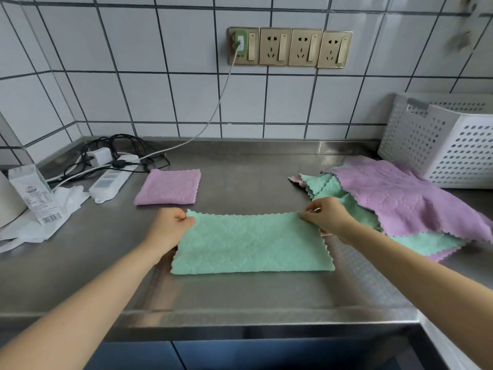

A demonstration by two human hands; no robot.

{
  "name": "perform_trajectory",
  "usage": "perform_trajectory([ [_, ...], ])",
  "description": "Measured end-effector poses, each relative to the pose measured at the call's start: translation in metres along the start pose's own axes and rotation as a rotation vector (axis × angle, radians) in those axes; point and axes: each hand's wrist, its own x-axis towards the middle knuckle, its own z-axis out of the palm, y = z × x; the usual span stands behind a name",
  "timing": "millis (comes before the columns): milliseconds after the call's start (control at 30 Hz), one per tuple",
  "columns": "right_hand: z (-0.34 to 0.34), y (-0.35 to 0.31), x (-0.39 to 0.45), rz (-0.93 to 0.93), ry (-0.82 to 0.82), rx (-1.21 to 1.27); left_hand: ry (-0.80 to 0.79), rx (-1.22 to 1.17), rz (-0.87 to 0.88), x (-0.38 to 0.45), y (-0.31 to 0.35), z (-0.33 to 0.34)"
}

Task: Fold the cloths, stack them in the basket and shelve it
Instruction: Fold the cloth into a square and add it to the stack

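We pinch the green cloth's [250, 244] far corners, left hand [170, 228] and right hand [326, 216]; matching edges squarely on the bench [240, 295] should keep the next fold tidy.

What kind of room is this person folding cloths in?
Most likely a kitchen or utility corner: a stainless steel counter, a white tiled wall with a row of sockets, and a perforated basket beside unfolded cloths.

One camera sits on the person's head – looking forward and down (close in), past the left hand [170, 222] and right hand [326, 216] toward the wall [160, 97].
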Motion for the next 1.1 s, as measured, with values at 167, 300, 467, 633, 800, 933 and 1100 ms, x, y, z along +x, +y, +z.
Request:
perform_trajectory([
  [167, 0.005, -0.002, 0.001, 0.005, 0.048, -0.061, 0.049, 0.049, 0.015, 0.002, -0.003, 0.004],
  [300, 0.006, -0.008, -0.001, -0.015, 0.092, -0.207, 0.127, 0.158, 0.004, 0.002, 0.000, 0.002],
  [467, 0.005, -0.012, -0.039, -0.360, 0.264, -0.559, 0.110, 0.625, 0.429, -0.058, 0.027, -0.002],
  [633, 0.037, -0.008, -0.101, -0.988, -0.086, -0.553, -0.508, 0.548, 0.596, -0.115, 0.048, 0.023],
  [800, 0.039, 0.019, -0.097, -1.055, -0.060, -0.679, -0.601, 0.668, 0.518, -0.118, 0.032, 0.023],
  [933, 0.017, 0.036, -0.098, -1.115, 0.007, -0.731, -0.628, 0.690, 0.465, -0.122, 0.019, 0.009],
  [1100, -0.004, 0.054, -0.098, -1.071, 0.104, -0.795, -0.578, 0.715, 0.373, -0.128, 0.009, -0.006],
])
